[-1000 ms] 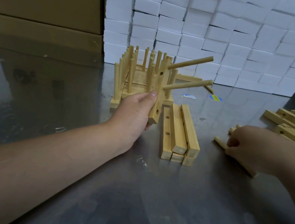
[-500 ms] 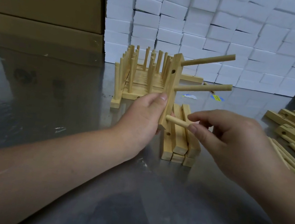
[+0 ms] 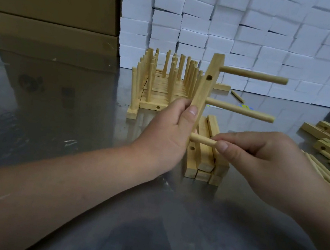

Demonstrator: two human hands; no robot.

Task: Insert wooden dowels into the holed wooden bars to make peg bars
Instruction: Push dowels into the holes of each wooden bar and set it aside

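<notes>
- Head view: cartons stand well beyond and left of the left hand. Bare tabletop lies between, so that side looks free for the elbow.
- The left hand grips the lower part of the bar, thumb up its near face. It holds the bar nearly upright, top leaning right, clear of the tabletop.
- Just behind this hand stand finished peg bars, pegs up. A backward swing of the bar would likely knock them.
- An upper peg and a lower peg jut rightward from the bar.
- The right hand pinches a dowel between thumb and forefinger. The dowel's left tip is at the bar, beside the left thumb. Whether it has entered a hole cannot be told.
- To seat it well, I judge: keep the dowel parallel with the two pegs, brace the bar from behind, and push straight left with a slight twist.
- Spare bars lie stacked directly beneath both hands, so there is little room downward.
- Right of the right hand lie loose dowels, within easy reach for the next peg.
</notes>
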